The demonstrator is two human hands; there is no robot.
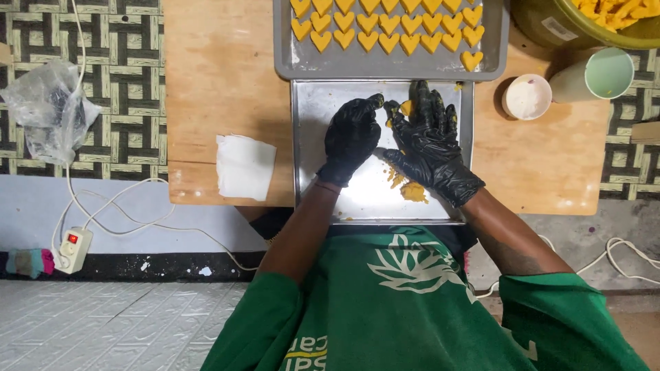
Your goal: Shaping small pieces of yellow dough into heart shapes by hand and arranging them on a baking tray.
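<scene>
Both my hands wear black gloves and work over a shiny metal tray on a low wooden table. My left hand pinches with its fingertips toward a small piece of yellow dough, which my right hand holds at its fingers. A lump and crumbs of yellow dough lie on the tray under my right wrist. Just beyond, a grey baking tray carries several rows of yellow heart-shaped dough pieces.
A folded white cloth lies at the table's front left. A small white cup and a pale green cup stand at right, beside a green bowl of yellow strips. A plastic bag and a power strip lie on the floor.
</scene>
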